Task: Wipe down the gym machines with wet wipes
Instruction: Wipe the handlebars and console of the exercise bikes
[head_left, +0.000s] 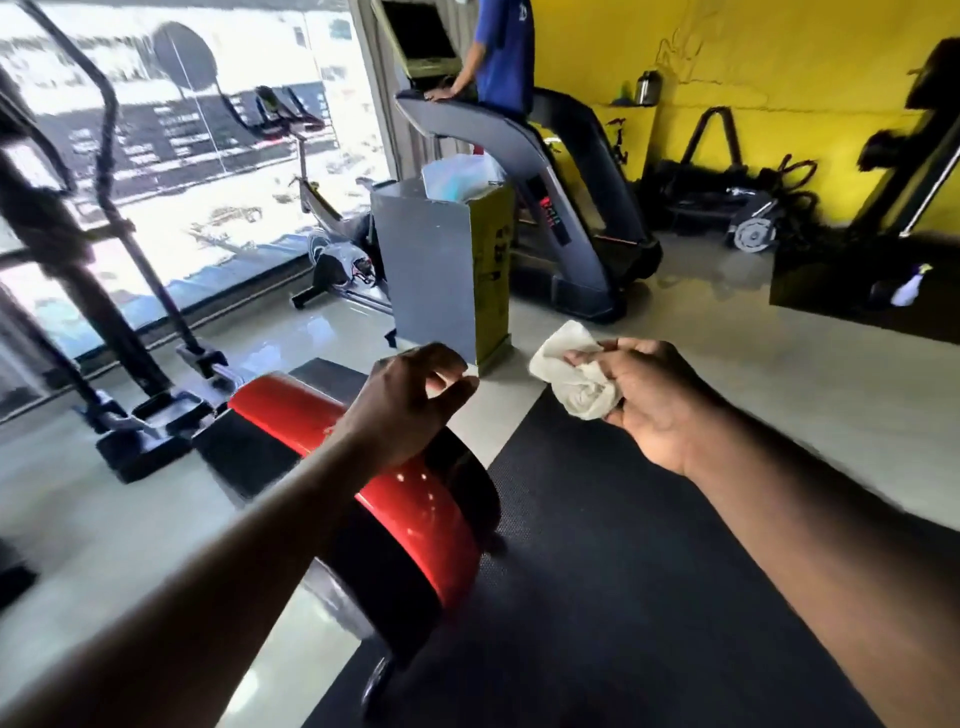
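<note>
Over a textured black mat (597, 597), right hand (654, 400) grips crumpled white wipe (576, 379).

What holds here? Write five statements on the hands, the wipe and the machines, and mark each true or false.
1. The right hand grips a crumpled white wipe. True.
2. The wipe is pressed on the red machine cover. False: it is held in the air, off the cover.
3. A person stands on the treadmill. True.
4. The wall behind the treadmill is blue. False: it is yellow.
5. The left hand holds a spray bottle. False: it holds none.
</note>
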